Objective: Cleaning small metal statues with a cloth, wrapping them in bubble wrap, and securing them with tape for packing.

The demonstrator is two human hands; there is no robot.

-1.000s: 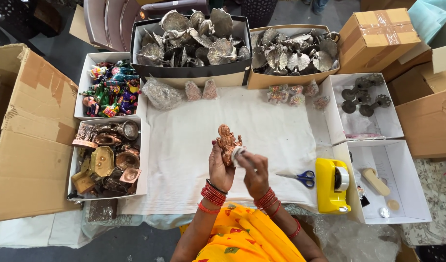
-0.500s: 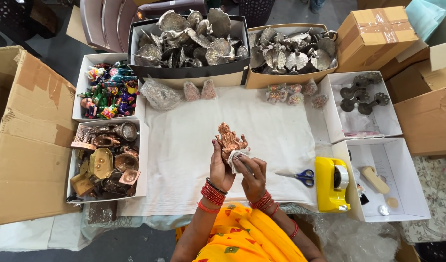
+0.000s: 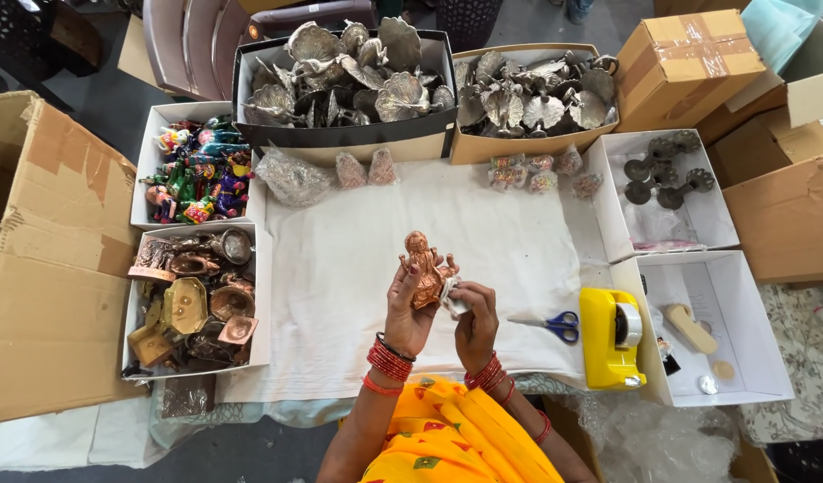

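Observation:
My left hand holds a small copper-coloured figurine upright over the white cloth. My right hand is beside it, fingers closed on a small white crumpled piece pressed against the figurine's lower right side. Both wrists wear red bangles, and orange clothing shows below.
Two boxes of silver peacock-shaped items stand at the back. Left are boxes of colourful figurines and brass pieces. Blue-handled scissors and a yellow tape dispenser lie to the right, beside white boxes. Cardboard cartons flank both sides.
The figurine has stayed in my left hand with little shift. My right hand with the white piece has moved slightly along the figurine's lower side.

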